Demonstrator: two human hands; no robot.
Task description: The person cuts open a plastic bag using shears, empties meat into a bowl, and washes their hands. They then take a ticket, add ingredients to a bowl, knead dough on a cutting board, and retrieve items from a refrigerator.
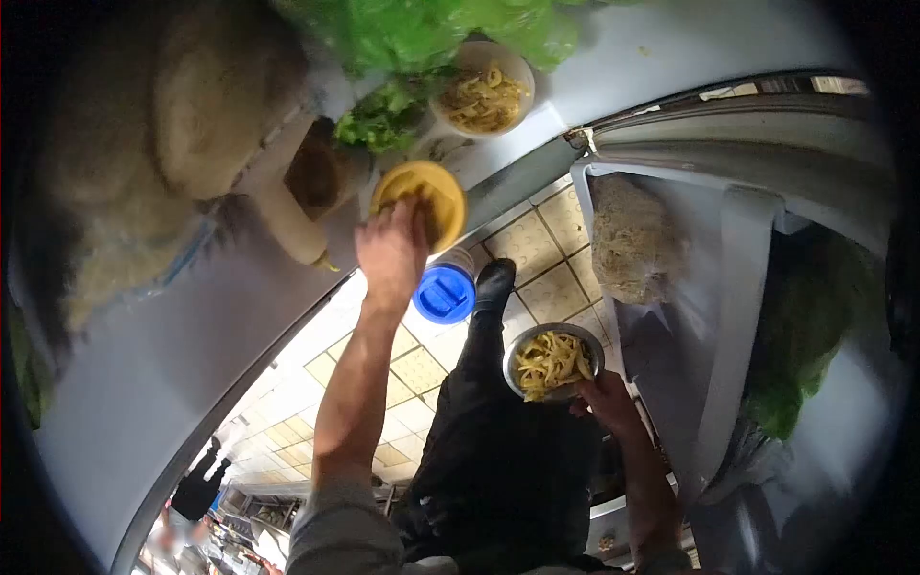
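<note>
My left hand is closed on a round yellow lid, its fingers at the lid's middle, close over the counter's edge. What is under the lid is hidden. Just below it in view, a container with a blue lid shows against the tiled floor. My right hand grips the rim of a metal bowl filled with yellowish strips, held in front of my dark trousers. A white bowl of similar strips stands on the counter beyond the yellow lid.
Green leaves and a green plastic bag lie by the white bowl. Large bags and a pale long vegetable rest on the left. To the right, a grey crate holds a bagged brownish item. Another person stands at lower left.
</note>
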